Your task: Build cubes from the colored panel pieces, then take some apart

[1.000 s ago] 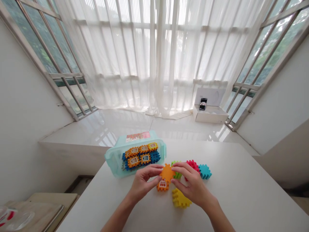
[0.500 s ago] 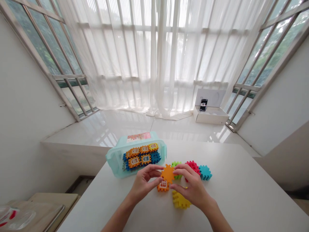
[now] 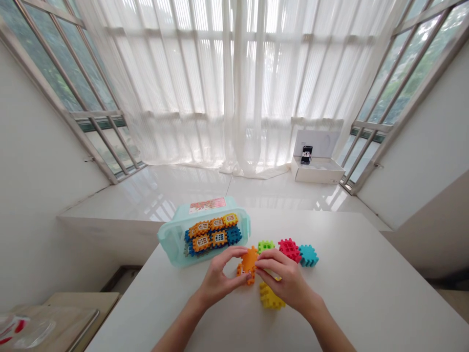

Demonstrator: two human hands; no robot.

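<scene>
Orange toothed piece [image 3: 249, 259] sits pinched in the grip of left hand [image 3: 220, 275] and right hand [image 3: 287, 277], and uneven pressure could flip it onto the counter [image 3: 351, 293].

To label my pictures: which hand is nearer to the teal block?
Right. The right hand is left of the teal block, nearer the camera; the left hand is farther left, beyond the orange piece.
</scene>
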